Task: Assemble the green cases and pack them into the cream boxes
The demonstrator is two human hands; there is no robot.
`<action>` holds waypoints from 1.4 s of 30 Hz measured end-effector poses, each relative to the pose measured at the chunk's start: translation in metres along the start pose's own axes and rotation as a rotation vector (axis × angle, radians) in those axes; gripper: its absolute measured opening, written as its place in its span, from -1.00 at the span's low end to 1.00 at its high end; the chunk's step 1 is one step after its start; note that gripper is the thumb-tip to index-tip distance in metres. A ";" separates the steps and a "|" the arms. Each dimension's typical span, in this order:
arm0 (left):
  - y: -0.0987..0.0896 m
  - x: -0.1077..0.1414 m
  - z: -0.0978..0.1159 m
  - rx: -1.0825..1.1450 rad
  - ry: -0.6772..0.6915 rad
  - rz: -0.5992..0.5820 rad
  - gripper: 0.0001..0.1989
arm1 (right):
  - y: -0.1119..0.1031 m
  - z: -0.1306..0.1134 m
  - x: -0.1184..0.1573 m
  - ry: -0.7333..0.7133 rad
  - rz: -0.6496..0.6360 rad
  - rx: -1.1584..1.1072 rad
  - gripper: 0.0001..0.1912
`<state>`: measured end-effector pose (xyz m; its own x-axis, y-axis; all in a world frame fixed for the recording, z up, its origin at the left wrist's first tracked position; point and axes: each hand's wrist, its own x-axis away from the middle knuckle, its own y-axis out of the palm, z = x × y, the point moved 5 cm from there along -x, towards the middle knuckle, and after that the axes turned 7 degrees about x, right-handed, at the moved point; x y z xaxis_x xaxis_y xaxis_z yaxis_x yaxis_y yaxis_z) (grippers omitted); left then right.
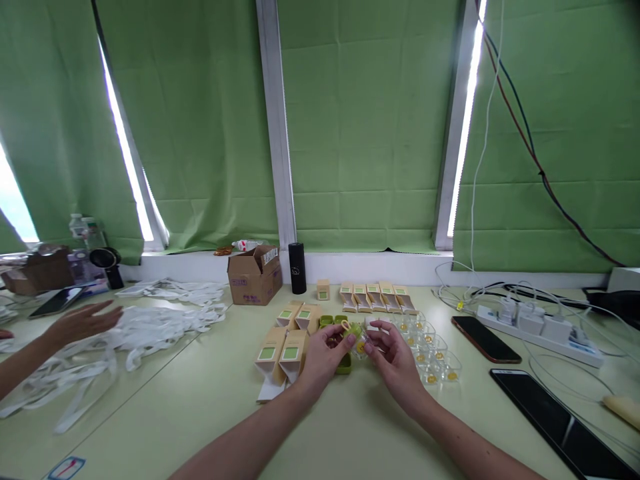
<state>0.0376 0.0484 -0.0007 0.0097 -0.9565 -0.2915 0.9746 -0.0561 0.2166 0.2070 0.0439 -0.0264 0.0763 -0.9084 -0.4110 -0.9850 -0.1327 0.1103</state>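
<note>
Room between forearms [260,433], boxes [269,353] left

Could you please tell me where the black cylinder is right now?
In the head view, the black cylinder stands upright near the centre, at the back of the table, just right of the open cardboard box.

Daylight comes from behind the green blinds [370,127] — the narrow gaps at ten and one o'clock are blown out to white, while the blinds glow evenly and a little dull. The table [200,420] is moderately bright, its shadows soft and faint around the hands at six o'clock. A pale streak of glare crosses the dark tablet [555,417] at four o'clock. Wide-angle distortion stretches the edges — fine detail at the center is slightly soft.
</note>
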 end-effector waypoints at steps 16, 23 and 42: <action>0.013 0.013 0.002 -0.032 0.052 -0.146 -0.34 | -0.004 0.001 -0.001 -0.017 0.065 -0.026 -0.46; 0.015 0.015 0.005 -0.046 0.114 -0.134 -0.40 | -0.001 -0.004 0.000 -0.031 0.026 -0.023 -0.47; 0.011 0.011 0.006 -0.150 0.135 -0.090 -0.57 | 0.000 -0.005 0.002 -0.037 -0.030 0.043 -0.44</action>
<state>0.0467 0.0350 0.0042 -0.0586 -0.9021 -0.4275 0.9952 -0.0865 0.0463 0.2080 0.0399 -0.0228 0.1010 -0.8888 -0.4471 -0.9882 -0.1418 0.0585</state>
